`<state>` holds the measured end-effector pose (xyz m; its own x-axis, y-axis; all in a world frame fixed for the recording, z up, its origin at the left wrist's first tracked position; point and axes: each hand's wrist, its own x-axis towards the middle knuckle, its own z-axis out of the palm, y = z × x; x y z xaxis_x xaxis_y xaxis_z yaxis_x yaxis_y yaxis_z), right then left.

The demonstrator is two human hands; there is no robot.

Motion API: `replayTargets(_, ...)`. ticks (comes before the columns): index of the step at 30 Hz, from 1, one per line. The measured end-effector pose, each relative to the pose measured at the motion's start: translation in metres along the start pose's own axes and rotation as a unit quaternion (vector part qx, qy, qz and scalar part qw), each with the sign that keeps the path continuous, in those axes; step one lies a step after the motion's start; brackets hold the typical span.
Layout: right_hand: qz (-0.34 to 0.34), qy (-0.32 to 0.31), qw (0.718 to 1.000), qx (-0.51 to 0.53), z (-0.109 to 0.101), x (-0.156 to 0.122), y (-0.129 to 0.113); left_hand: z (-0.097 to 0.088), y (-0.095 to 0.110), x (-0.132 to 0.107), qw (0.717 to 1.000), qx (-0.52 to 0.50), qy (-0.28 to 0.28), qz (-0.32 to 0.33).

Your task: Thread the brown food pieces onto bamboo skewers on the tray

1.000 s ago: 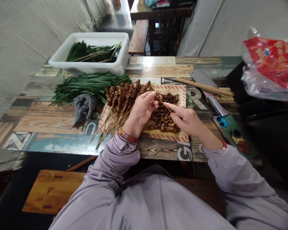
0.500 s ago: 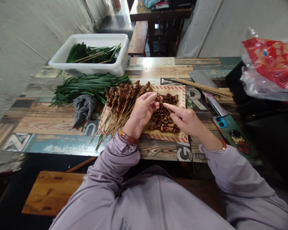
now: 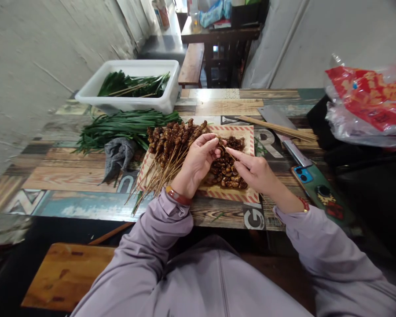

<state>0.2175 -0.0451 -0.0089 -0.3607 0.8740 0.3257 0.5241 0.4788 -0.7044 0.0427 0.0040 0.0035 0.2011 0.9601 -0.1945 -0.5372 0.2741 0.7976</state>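
My left hand point(image 3: 198, 162) pinches a small glossy brown piece, apparently a silkworm pupa, at the far end of a thin bamboo skewer point(image 3: 230, 153); its fingertips partly hide that piece. The skewer's other end is in my right hand point(image 3: 255, 171), gripped between thumb and fingers with the index finger stretched along it. Beneath the hands, loose brown pupae point(image 3: 229, 176) lie on a cream sheet with a red-striped border point(image 3: 247, 194). Left of them, a heap of filled skewers point(image 3: 173, 138) rests with bare sticks towards me, partly behind my left wrist.
Green leafy stalks point(image 3: 119, 127) and a grey cloth point(image 3: 117, 156) lie at left, before a white plastic tub point(image 3: 125, 103) of greens. At right are bare skewers point(image 3: 277, 128), a cleaver point(image 3: 279, 119), a phone point(image 3: 320, 187) and a red-printed plastic bag point(image 3: 372, 101).
The view has tilted up slightly, so the table sits lower in the picture. Both hands keep their grips; less of the pupa shows at my left fingertips.
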Motion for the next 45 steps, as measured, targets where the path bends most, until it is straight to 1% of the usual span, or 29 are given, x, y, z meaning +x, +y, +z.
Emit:
replayTargets(5,-0.006,0.007,1.000,-0.004,0.0004,0.0006,-0.0007,-0.0004,-0.0020,-0.0002,1.000,0.006,-0.001,0.005)
replayTargets(10,0.003,0.011,1.000,-0.001,0.0008,0.0011,-0.0019,0.0004,-0.0031,-0.0012,1.000,0.013,-0.005,0.007)
replayTargets(22,0.013,0.088,0.996,-0.026,0.0075,0.0019,0.0000,0.0027,-0.0069,-0.0049,1.000,0.023,-0.004,0.007)
replayTargets(27,0.028,0.095,0.994,-0.055,0.0099,0.0002,0.0022,0.0054,-0.0056,-0.0080,0.999,0.043,-0.002,0.024)
replayTargets(29,0.024,0.098,0.993,-0.063,0.0094,-0.0005,0.0013,0.0052,-0.0036,-0.0081,0.998,0.052,-0.006,0.028)
replayTargets(34,-0.001,0.113,0.990,-0.078,0.0080,-0.0013,-0.0020,0.0039,0.0009,-0.0075,0.997,0.074,-0.027,0.007)
replayTargets(38,-0.012,0.111,0.989,-0.092,0.0080,-0.0021,-0.0021,0.0037,0.0010,-0.0083,0.994,0.093,-0.051,0.025)
replayTargets(42,-0.014,0.105,0.991,-0.084,0.0079,-0.0029,-0.0019,0.0031,0.0001,-0.0090,0.994,0.092,-0.047,0.036)
replayTargets(45,-0.016,0.113,0.990,-0.084,0.0089,-0.0031,-0.0020,0.0033,-0.0004,-0.0095,0.994,0.092,-0.041,0.042)
